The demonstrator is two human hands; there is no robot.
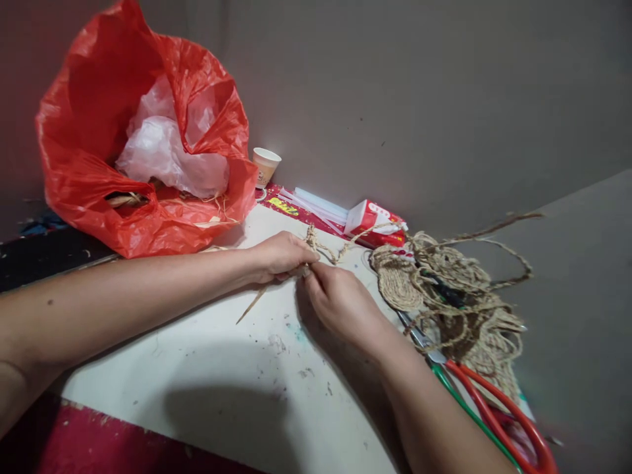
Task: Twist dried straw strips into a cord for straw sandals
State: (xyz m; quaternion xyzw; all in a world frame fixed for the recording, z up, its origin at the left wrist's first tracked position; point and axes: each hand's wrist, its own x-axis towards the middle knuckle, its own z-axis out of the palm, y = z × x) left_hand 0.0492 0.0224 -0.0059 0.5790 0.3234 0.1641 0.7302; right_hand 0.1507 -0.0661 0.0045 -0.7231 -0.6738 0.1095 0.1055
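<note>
Two bare hands: the left hand and the right hand meet at the fingertips over the far middle of the white-topped bench.
Left grip: closed, thumb and fingers pinching the tan, twisted plant-fibre cord.
Right grip: fingertips closed on the same work, touching the left thumb; which strand each finger holds is hidden.
Cord's place: at the meeting fingertips, with a loose bent stretch just beyond them that leads right, past the red-and-white tissue packet, towards the big tangled heap of tan coiled rope.
Fibre risks: a slackened pinch could let the twist unwind; a hard pull might split a dry strand; the loose stretch may snag in the heap, or on the long metal scissors with red and green handles lying against its near side.
Straw direction: a thin, flat, pale-brown straw end juts from beneath the left hand, its long axis running far right to near left, tip pointing near left.
Cord direction: curved beyond the fingers, so no single axis; its outer length heads far right.
Red bag: a large crumpled red plastic bag stands far left, a translucent white plastic bag inside, a small paper cup just beside it on the right.
</note>
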